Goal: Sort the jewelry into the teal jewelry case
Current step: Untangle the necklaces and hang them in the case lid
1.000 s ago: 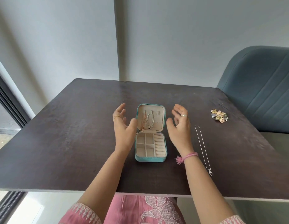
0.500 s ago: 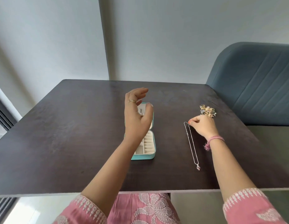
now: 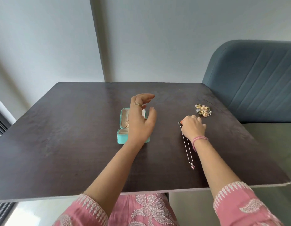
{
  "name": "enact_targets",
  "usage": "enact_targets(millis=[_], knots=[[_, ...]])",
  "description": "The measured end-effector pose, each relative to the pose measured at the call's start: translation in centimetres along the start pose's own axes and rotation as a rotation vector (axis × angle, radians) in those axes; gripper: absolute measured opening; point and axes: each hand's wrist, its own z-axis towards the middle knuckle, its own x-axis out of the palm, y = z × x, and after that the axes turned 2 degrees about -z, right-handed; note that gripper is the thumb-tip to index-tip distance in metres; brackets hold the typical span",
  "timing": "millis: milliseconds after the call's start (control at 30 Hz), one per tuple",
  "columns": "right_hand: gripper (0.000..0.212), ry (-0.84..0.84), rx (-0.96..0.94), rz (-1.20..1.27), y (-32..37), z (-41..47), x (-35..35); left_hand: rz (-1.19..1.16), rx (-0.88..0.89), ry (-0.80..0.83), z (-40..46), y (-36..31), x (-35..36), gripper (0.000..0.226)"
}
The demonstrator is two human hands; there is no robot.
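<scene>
Right hand (image 3: 192,127) is down on the dark brown wooden table (image 3: 60,144), knuckles up, fingers curled under, and the fingertips pinch the top end of the thin silver chain necklace (image 3: 187,147) right at its upper loop. The chain trails back toward the person in two close strands along the inside of the wrist, ending in a small pink heart pendant (image 3: 193,167) lying flat on the wood. There's a pink thread bracelet (image 3: 200,139) on that wrist and a ring on one finger. Over to the left, the other hand, the left hand (image 3: 141,121), hangs above the small teal zip-around jewelry case (image 3: 121,138) with fingers loose and spread, thumb out to the side, holding nothing at all; a gold ring sits on one finger. The case lies open, cream lining showing, lid tipped back away from the person, and some chain shows against the lid's inside, though the hand covers most of the tray. Beyond the right hand, just past the knuckles and not touching them, sits a little heap of gold and pastel floral jewelry (image 3: 203,110). A blue-grey padded chair (image 3: 255,79) stands at the table's far right corner. Pink embroidered sleeves (image 3: 236,201) frame the near edge.
</scene>
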Motion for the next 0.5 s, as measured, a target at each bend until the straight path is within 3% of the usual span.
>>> enact_targets(millis=[100,333,500], knots=[[0.035,0.034,-0.037,-0.042,-0.2,-0.2,0.0,0.017,-0.016,0.042,0.0,0.0,0.0,0.035],[0.025,0.075,-0.153,0.493,-0.8,-0.4,-2.6,0.022,-0.059,0.155,0.8,-0.4,-0.3,0.031],[0.021,0.07,-0.347,0.648,0.4,-2.4,-7.8,-0.043,-0.199,0.299,1.6,-1.0,0.2,0.032]])
